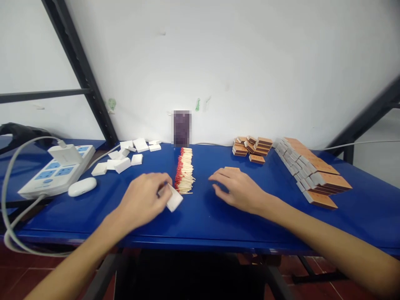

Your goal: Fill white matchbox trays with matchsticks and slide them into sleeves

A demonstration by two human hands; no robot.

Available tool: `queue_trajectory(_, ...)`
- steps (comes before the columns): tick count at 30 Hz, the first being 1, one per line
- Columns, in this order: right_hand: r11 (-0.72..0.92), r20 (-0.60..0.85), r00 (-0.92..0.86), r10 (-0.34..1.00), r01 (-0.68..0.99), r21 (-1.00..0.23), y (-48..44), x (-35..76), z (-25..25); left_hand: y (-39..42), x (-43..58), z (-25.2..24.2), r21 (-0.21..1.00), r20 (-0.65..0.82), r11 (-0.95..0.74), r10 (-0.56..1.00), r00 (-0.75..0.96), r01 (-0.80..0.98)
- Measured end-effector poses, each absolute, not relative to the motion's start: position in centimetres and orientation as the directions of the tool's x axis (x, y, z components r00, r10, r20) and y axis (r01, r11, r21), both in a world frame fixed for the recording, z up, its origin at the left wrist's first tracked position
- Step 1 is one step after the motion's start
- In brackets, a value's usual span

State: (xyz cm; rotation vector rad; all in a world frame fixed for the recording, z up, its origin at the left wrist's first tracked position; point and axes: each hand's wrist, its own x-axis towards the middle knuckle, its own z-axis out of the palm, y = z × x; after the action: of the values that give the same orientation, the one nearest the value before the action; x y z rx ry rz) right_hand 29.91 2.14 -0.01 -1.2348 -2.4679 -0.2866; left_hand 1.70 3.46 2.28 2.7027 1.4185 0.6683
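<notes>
My left hand point(146, 196) pinches a small white matchbox tray point(174, 199) just in front of a long row of matches point(185, 173). Their red heads lie on the left, the pale sticks on the right. Over the table to the right of the matches, my right hand point(236, 187) is held with fingers apart and nothing in them. Just behind it, an orange matchbox piece point(232, 168) shows only its far edge. Several white trays point(123, 161) are scattered beyond my left hand. A small heap of orange matchbox sleeves point(253, 148) lies beyond my right hand.
Stacked matchboxes point(325, 179) stand in rows at the right of the blue table point(200, 227). On the left are a power strip point(59, 171) with a charger point(65, 155), a looping cable point(6, 200) and a white oval case point(82, 187). A blurred dark rectangle point(182, 128) stands against the wall.
</notes>
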Motion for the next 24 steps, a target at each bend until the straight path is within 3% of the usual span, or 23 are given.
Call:
queue_trajectory(4, 0.666, 0.333, -0.603, 0.725, 0.736, -0.118, 2.1, 26.4, -0.1, 0.5, 2.9, 0.6, 0.084, 0.336, -0.573, 0.786, 0.518, 0.815)
queue_trajectory(8, 0.643, 0.285, -0.581, 0.762, 0.732, -0.227, 2.8, 24.9, -0.6, 0.4, 2.9, -0.2, 0.046, 0.324, -0.502, 0.825, 0.463, 0.863)
queue_trajectory(13, 0.617, 0.284, -0.549, 0.786, 0.725, -0.306, 3.1, 24.2, -1.2, 0.6, 1.7, -0.1, 0.151, 0.265, -0.499, 0.852, 0.451, 0.853)
queue_trajectory(20, 0.648, 0.348, -0.553, 0.757, 0.704, -0.291, 3.4, 23.6, -1.6, 1.6, -2.0, 0.5, 0.355, 0.166, -0.663, 0.739, 0.653, 0.659)
queue_trajectory(24, 0.673, 0.347, -0.582, 0.735, 0.691, -0.265, 3.7, 23.4, -1.6, 2.0, -3.5, 0.7, 0.379, 0.164, -0.707, 0.687, 0.708, 0.597)
